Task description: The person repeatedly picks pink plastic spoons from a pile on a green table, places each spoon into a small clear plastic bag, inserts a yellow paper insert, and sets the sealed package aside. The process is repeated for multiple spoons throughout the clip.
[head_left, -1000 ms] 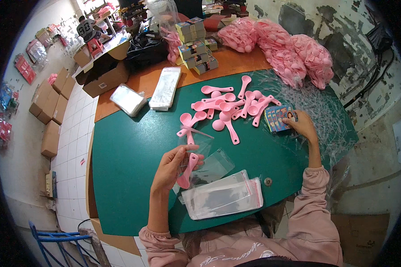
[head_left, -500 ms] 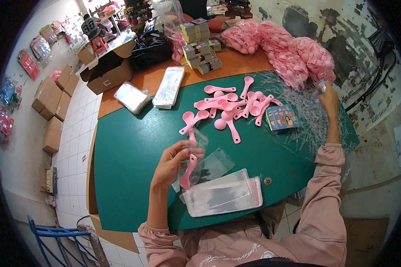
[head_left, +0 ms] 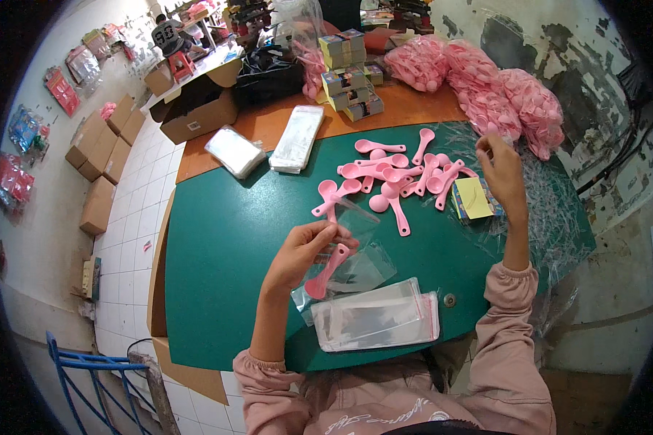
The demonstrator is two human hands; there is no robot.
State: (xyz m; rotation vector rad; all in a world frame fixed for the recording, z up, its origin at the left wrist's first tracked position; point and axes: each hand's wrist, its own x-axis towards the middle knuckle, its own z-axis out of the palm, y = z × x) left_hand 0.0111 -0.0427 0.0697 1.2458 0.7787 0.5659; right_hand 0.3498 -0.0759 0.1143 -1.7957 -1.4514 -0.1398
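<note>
My left hand (head_left: pixel 308 250) is closed on a clear plastic bag (head_left: pixel 357 219). A pink measuring spoon (head_left: pixel 326 272) hangs below its fingers, seen against the clear film. My right hand (head_left: pixel 502 170) is raised with bent, loosely parted fingers, and nothing shows in them. Just below it is a stack of small printed cards (head_left: pixel 495 206) with a yellow card (head_left: pixel 474 199) on top. Several more pink spoons (head_left: pixel 395 174) lie in a loose heap between the hands, farther back. Flat clear bags (head_left: pixel 366 319) are piled at the near edge.
Two bundles of clear bags (head_left: pixel 296 138) lie at the back left, near an open carton (head_left: pixel 196 119). Card stacks (head_left: pixel 345 80) and bulging bags of pink spoons (head_left: pixel 479 80) stand at the back. Clear plastic strips (head_left: pixel 551 210) litter the right side. A person (head_left: pixel 168 36) sits far off.
My right hand has come left from the plastic strips, and the small pale piece in its fingers is gone from view. A yellow card now tops the card stack. My left hand keeps its hold.
</note>
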